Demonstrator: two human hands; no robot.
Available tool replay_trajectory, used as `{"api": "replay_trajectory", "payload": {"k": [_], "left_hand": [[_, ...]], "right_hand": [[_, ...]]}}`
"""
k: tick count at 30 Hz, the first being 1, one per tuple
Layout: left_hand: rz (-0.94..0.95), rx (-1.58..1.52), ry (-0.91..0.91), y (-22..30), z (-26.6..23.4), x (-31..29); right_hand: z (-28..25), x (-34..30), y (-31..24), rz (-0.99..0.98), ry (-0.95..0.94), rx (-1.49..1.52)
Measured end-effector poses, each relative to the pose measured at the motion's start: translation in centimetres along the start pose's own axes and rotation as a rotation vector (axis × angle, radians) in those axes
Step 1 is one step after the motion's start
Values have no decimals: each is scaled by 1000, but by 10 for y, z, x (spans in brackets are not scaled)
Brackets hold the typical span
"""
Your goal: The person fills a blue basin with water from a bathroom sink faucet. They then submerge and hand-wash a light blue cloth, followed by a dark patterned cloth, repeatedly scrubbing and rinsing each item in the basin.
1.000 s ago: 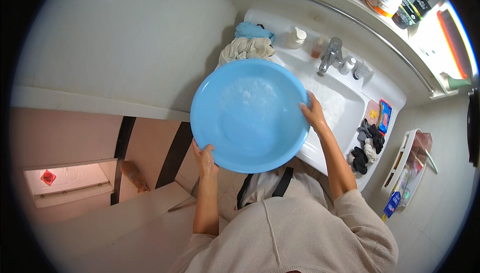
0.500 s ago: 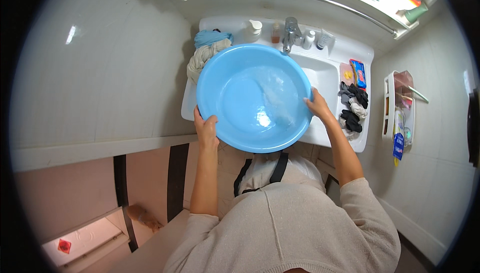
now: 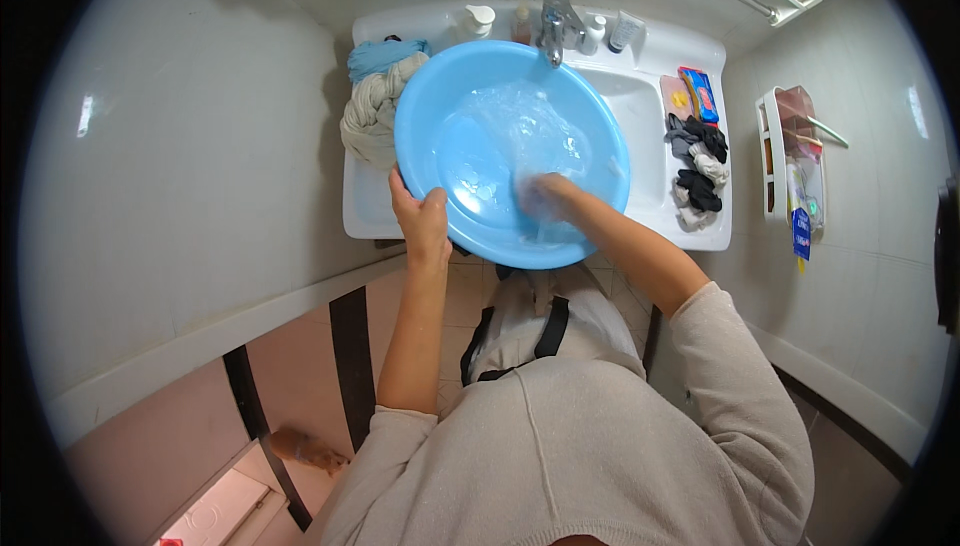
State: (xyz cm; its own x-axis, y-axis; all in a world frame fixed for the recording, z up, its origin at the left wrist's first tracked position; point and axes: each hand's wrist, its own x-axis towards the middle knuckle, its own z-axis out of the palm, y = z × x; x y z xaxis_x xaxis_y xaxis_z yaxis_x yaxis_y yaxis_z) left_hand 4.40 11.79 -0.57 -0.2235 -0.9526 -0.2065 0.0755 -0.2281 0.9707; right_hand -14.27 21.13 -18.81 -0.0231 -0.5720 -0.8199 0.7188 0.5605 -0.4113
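Note:
A round light-blue plastic basin rests over the white sink, under the chrome tap, with some water in it. My left hand grips the basin's near-left rim. My right hand is inside the basin, fingers in the water against its bottom, holding nothing I can make out.
Twisted pale and blue cloths lie on the sink's left ledge. Dark and grey socks and soap packets lie on its right ledge. Small bottles stand by the tap. A white wall rack hangs at the right.
The basin came down from being held up in both hands onto the sink under the tap. My right hand left the rim and went into the water.

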Motion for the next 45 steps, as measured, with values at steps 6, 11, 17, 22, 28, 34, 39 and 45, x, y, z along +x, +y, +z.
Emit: {"api": "replay_trajectory", "payload": {"k": [6, 11, 17, 22, 28, 34, 39, 45], "left_hand": [[-14, 15, 9, 11, 0, 2], [-52, 2, -13, 6, 2, 7], [-92, 44, -89, 11, 7, 14], [-185, 96, -66, 14, -1, 25], [-228, 140, -61, 16, 5, 31], [-232, 135, -37, 12, -5, 32], [-265, 157, -78, 16, 11, 30], [-276, 155, -24, 13, 4, 22]], "right_hand": [[156, -146, -30, -272, -211, -799], [86, -152, -30, -36, -274, -1325], [-72, -96, -85, -580, -114, -2260], [-72, -77, -116, -1018, 426, -2349], [-5, -104, -62, -46, -486, -1868], [97, -89, -24, -288, -617, -1088], [83, 25, -30, -1261, -266, -1668], [32, 15, -86, -324, 174, -1793]]}}
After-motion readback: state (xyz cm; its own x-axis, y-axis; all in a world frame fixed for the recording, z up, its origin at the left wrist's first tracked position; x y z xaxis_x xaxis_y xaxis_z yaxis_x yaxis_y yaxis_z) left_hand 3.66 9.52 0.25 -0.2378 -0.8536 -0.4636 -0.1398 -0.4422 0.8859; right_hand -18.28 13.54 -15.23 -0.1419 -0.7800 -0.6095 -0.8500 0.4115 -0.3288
